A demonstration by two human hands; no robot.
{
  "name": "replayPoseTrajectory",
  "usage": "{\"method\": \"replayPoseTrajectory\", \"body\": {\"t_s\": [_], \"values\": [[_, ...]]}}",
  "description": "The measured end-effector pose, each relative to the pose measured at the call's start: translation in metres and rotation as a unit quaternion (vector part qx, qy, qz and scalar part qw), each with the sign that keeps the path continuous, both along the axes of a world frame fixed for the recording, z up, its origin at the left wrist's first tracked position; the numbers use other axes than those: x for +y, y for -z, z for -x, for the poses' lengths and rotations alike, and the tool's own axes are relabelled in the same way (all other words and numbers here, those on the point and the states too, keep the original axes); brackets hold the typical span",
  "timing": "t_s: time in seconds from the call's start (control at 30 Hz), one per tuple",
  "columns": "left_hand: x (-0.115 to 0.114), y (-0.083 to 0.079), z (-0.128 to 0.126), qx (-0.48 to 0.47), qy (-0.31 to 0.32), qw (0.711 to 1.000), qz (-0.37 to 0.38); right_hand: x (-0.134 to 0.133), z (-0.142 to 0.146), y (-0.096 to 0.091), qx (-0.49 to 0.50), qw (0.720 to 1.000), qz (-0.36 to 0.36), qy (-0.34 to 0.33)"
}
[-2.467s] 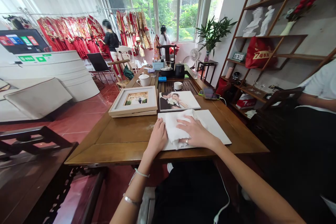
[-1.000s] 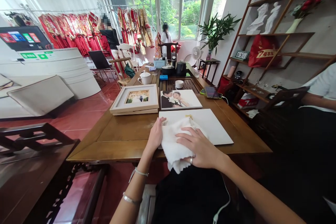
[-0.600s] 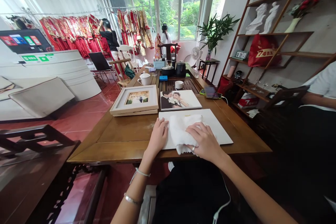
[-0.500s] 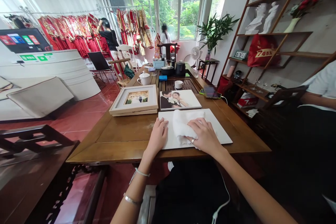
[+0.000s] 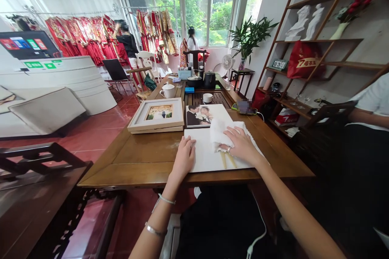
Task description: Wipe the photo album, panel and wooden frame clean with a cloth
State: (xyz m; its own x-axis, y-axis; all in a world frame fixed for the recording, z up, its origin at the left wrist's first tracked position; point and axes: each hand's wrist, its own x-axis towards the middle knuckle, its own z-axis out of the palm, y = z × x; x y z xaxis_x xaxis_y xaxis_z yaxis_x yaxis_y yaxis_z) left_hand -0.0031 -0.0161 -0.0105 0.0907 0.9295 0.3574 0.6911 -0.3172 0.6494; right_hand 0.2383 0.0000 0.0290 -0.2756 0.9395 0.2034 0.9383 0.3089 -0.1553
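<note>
A white rectangular panel (image 5: 201, 158) lies flat near the table's front edge. My right hand (image 5: 243, 145) grips a bunched white cloth (image 5: 219, 131) and presses it on the panel's right half, with fingers bent over it. The cloth's far edge overlaps a couple photo print (image 5: 197, 116) just behind. Two pale yellow strips (image 5: 224, 161) show on the panel below the cloth; what they are I cannot tell. At the panel's left edge my left hand (image 5: 185, 153) lies with its fingers extended on the surface, holding no loose object.
Stacked picture frames (image 5: 156, 115) stand on the wooden table (image 5: 133, 158) at left. Behind are a lidded white cup (image 5: 167, 90), a small white cup (image 5: 207, 98) and a black kettle (image 5: 209, 79). A phone (image 5: 246, 107) with a cable lies right. A person's arm (image 5: 369, 115) is at far right.
My right hand has slid the cloth right and slightly away from me, baring the pale yellow strips and covering part of the photo print. My left hand stays at the panel's left edge.
</note>
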Motion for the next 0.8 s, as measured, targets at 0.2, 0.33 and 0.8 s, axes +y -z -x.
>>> {"method": "replayPoseTrajectory", "body": {"t_s": [0.2,0.33,0.8], "values": [[-0.003,-0.004,-0.001,0.015,0.003,1.000,0.014,-0.058,-0.026,0.011,-0.001,0.996,-0.047,-0.080],[-0.001,-0.003,0.000,0.023,0.009,1.000,0.010,-0.077,-0.040,0.012,-0.006,0.995,-0.054,-0.080],[0.002,0.002,0.003,0.039,0.020,0.999,-0.019,0.012,-0.049,0.006,-0.014,0.999,0.005,0.035]]}}
